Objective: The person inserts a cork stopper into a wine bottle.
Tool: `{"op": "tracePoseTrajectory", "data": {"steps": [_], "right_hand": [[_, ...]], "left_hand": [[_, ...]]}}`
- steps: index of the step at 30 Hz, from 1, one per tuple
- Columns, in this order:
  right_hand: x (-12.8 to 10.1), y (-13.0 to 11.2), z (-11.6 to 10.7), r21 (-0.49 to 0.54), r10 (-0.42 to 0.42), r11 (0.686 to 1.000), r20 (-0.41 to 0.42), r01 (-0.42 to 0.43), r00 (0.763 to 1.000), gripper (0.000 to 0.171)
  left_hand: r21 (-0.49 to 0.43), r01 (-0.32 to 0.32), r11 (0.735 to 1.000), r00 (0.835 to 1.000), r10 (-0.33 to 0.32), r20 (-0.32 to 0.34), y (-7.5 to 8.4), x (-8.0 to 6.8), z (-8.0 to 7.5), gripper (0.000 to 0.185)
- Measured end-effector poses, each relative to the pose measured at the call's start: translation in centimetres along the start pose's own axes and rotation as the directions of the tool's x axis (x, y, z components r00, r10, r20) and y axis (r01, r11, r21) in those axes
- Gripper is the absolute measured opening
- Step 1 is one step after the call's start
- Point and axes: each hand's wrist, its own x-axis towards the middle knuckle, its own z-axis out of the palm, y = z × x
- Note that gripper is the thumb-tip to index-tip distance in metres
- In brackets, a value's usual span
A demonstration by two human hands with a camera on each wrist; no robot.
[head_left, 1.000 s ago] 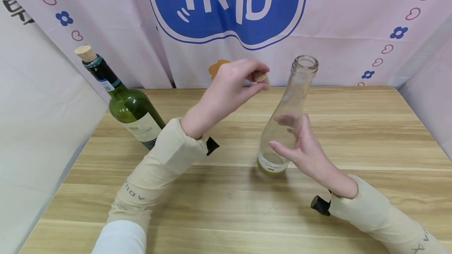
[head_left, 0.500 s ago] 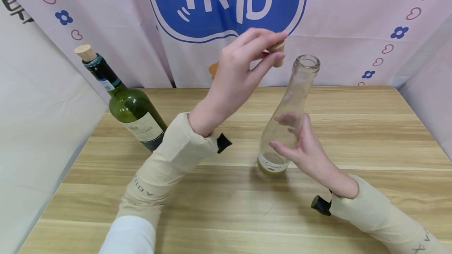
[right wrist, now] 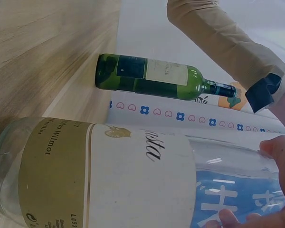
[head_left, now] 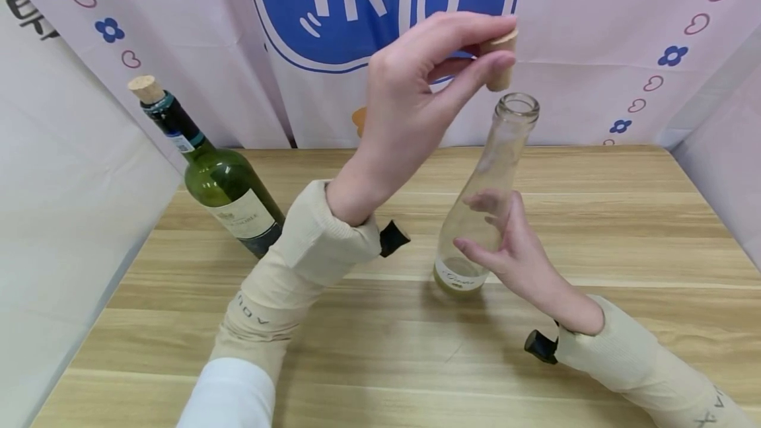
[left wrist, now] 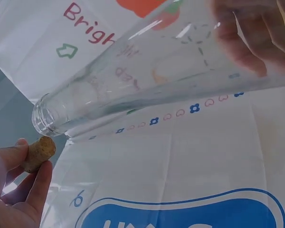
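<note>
Left hand (head_left: pixel 416 104) pinches a cork (head_left: pixel 498 61) just above the clear bottle's (head_left: pixel 481 203) open mouth; right hand (head_left: pixel 517 249) grips its lower body

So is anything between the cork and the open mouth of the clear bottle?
Nothing visible: the left hand pinches the cork just above the clear bottle, whose mouth is open and unblocked.

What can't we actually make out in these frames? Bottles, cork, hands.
- Clear bottle: contents unclear in the head view; glass glare and the right hand cover it.
- Its label: cut off by the frame's bottom edge in the right wrist view.
- Cork: upper end hidden by the left hand.
- Green bottle: label print too small; base hidden behind the sleeve.
</note>
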Motion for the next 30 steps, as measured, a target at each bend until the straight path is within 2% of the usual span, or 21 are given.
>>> {"op": "tracePoseTrajectory", "data": {"steps": [10,16,20,23,26,28,30], "right_hand": [[0.0,0.0,0.0,0.007,-0.002,1.000,-0.003,0.002,1.000,0.057],[0.1,-0.1,0.0,0.023,-0.007,1.000,-0.007,0.007,1.000,0.056],[0.1,0.0,0.1,0.024,-0.016,1.000,-0.010,0.016,1.000,0.055],[0.1,0.0,0.1,0.020,-0.021,1.000,-0.013,0.021,1.000,0.056],[0.0,0.0,0.0,0.008,-0.021,1.000,-0.011,0.021,1.000,0.057],[0.0,0.1,0.0,0.001,-0.025,1.000,-0.010,0.025,1.000,0.057],[0.0,0.1,0.0,-0.004,-0.027,1.000,-0.008,0.027,1.000,0.058]], "left_hand": [[0.068,-0.027,0.997,0.996,0.022,0.084,0.1,0.1,0.7,0.019],[0.069,-0.025,0.997,0.993,0.017,0.115,0.4,-0.1,0.9,0.020],[0.075,-0.067,0.995,0.991,0.057,0.121,0.1,-0.4,1.0,0.019],[0.055,-0.140,0.989,0.984,0.133,0.118,-2.0,-1.0,1.4,0.021],[0.047,-0.197,0.979,0.974,0.191,0.120,-6.6,-2.0,2.4,0.026],[0.061,-0.183,0.981,0.976,0.174,0.129,-10.0,-2.7,3.2,0.032],[0.084,-0.166,0.982,0.979,0.154,0.133,-12.8,-3.4,3.9,0.037]]}}
